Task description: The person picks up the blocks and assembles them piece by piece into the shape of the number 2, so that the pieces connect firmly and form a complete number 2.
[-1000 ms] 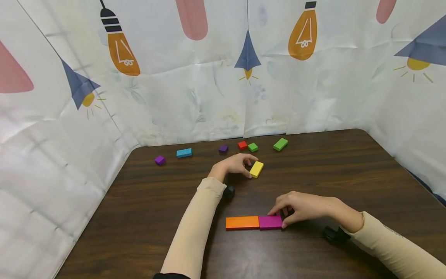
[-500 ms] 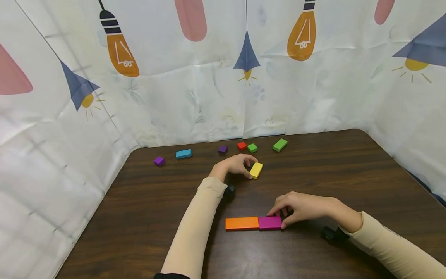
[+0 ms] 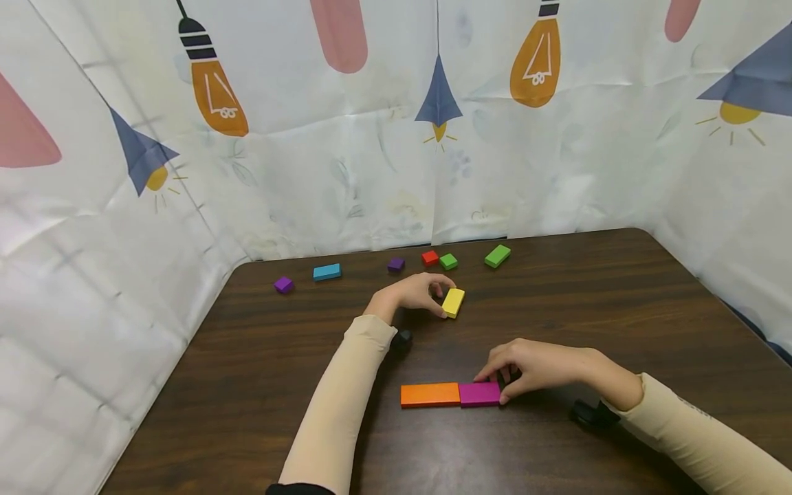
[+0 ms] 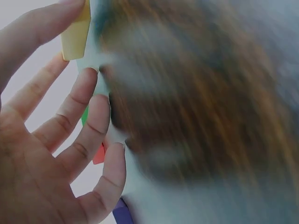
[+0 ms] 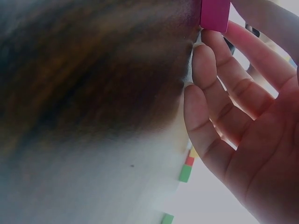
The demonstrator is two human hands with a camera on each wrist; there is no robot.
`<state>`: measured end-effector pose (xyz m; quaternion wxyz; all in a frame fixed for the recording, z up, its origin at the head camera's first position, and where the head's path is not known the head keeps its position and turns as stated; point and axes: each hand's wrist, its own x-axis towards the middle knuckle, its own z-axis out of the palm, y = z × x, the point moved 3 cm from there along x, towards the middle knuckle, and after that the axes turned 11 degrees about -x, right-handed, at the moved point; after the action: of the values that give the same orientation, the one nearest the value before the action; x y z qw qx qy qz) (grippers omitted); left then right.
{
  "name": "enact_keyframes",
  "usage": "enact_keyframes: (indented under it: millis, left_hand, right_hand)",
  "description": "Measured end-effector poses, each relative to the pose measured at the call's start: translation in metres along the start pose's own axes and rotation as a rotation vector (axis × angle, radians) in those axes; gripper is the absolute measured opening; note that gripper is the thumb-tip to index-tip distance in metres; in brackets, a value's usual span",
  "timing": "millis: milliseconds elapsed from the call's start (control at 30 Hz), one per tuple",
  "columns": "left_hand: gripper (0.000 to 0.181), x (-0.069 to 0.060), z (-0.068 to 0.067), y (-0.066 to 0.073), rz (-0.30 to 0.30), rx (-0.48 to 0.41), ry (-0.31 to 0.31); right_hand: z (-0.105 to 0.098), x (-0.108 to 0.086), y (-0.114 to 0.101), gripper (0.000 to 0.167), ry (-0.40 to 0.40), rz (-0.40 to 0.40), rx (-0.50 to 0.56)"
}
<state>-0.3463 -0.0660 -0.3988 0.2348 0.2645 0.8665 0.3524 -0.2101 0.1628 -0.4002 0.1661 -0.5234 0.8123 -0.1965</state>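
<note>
My left hand [image 3: 413, 291] pinches a yellow block [image 3: 454, 302] between thumb and index finger, toward the back of the table. In the left wrist view the yellow block [image 4: 76, 39] sits between thumb and index fingertip, the other fingers spread loosely. Nearer the front, my right hand [image 3: 537, 367] holds the right end of a magenta block [image 3: 479, 394] with thumb and fingers. That block lies flat, its left end against an orange block [image 3: 430, 394], the two forming a straight row. The right wrist view shows the magenta block [image 5: 215, 15] at the fingertips.
Along the back edge of the brown table [image 3: 588, 295] lie a purple block [image 3: 284, 284], a blue block [image 3: 326, 272], a dark purple block [image 3: 396, 265], a red block [image 3: 430, 258], a small green block [image 3: 448, 261] and a longer green block [image 3: 498, 256]. A patterned curtain [image 3: 371, 172] hangs behind.
My left hand and the yellow block have shifted very slightly left, with the fingers now closer around the block. The right hand and the magenta and orange blocks stay put.
</note>
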Motion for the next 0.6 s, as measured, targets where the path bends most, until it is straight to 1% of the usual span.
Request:
enact_keyframes:
  millis: [167,367,600]
  left_hand:
    - [0.062,-0.004,-0.002,-0.003,0.019,-0.013,0.016]
    - [0.062,-0.010,-0.002,-0.005,0.043,-0.008,0.028]
    - [0.062,-0.022,-0.002,-0.007,0.089,-0.008,0.030]
  right_hand:
    - [-0.001,-0.001,-0.002,0.038,0.011,-0.018,-0.003]
    - [-0.002,-0.002,-0.003,0.038,0.016,-0.019,-0.004]
    - [-0.003,-0.001,-0.003,0.038,0.008,-0.023,0.001]
